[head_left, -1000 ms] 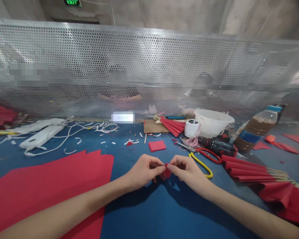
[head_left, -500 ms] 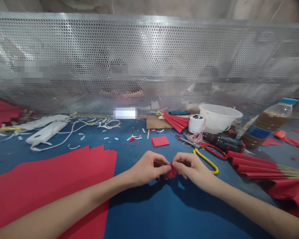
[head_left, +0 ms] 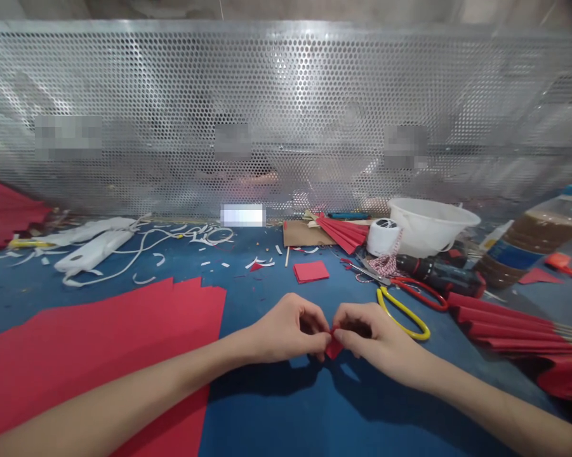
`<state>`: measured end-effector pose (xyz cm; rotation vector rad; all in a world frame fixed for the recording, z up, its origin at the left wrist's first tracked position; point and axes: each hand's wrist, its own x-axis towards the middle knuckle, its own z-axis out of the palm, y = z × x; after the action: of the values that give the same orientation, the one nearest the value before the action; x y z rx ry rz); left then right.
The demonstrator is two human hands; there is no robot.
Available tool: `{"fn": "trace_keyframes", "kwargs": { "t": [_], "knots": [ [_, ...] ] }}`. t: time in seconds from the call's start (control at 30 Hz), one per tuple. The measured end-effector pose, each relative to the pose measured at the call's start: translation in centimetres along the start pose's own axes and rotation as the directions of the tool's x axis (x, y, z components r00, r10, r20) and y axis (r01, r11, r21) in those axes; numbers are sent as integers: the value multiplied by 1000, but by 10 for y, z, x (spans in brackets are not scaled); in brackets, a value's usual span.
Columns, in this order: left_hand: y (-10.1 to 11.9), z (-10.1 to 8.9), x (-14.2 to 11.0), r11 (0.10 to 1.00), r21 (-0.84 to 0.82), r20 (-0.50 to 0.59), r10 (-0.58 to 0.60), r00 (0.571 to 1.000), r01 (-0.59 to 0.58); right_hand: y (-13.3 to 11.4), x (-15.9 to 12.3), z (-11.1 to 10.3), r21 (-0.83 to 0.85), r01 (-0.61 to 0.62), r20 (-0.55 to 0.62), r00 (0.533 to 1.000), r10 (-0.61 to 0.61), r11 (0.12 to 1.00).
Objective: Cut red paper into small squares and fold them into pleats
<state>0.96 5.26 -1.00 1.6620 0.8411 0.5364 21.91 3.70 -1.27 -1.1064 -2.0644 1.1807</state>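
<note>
Pinching a small folded red paper piece (head_left: 334,347) with my left hand (head_left: 288,330) and right hand (head_left: 372,333), I angle both forearms inward over the blue worktop (head_left: 276,425). Fingers close narrowly on it; its folds seem mostly hidden.

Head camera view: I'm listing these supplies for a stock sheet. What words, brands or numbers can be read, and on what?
None can be read.
The blue label on the plastic bottle is too blurred to read.
Any marks on the drill are too small to tell.

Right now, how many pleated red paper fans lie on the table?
3: far-left fan, fan on the cardboard, right-side fan. Others may be out of view.
</note>
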Motion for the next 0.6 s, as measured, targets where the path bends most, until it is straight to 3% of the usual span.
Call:
{"fn": "trace_keyframes", "kwargs": {
  "t": [0.17,0.6],
  "knots": [
    [-1,0,1,1000,24,2,10,1000,-10,4,1,1,-25,1,-17,1000,-1,1000],
    [-3,1,3,1000,-22,-72,-16,997,14,4,6,2,100,-26,-85,996,35,995]
  ]
}}
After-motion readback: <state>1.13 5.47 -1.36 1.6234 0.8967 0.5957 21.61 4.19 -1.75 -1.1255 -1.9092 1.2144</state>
